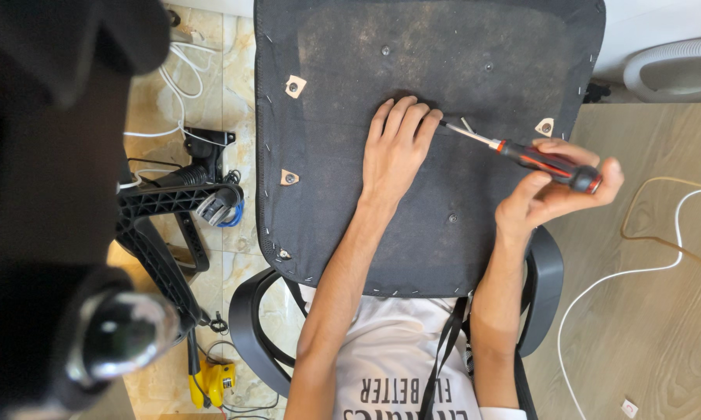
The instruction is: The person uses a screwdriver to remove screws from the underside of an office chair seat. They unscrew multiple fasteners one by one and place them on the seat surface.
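- Nearest the camera, a white shirt (397, 373) with a dark strap across it covers the person's torso, and two bare forearms reach up from it.
- An upturned black chair seat (342, 194), its fabric underside dusty and edged with staples, lies across the person's lap.
- The left hand (397, 148) rests flat on that underside, palm down, its fingers (412, 117) close together and holding nothing.
- The right hand (556, 190) has its fingers wrapped around the red-and-black handle of a screwdriver (537, 159).
- The screwdriver's metal shaft slants up and leftward, its tip meeting the fabric just beside the left fingertips.
- To the left, on the marble floor, lie a black plastic chair part (171, 206) and a white cable (183, 85).
- To the right, another white cable (622, 272) curves across the wooden floor.
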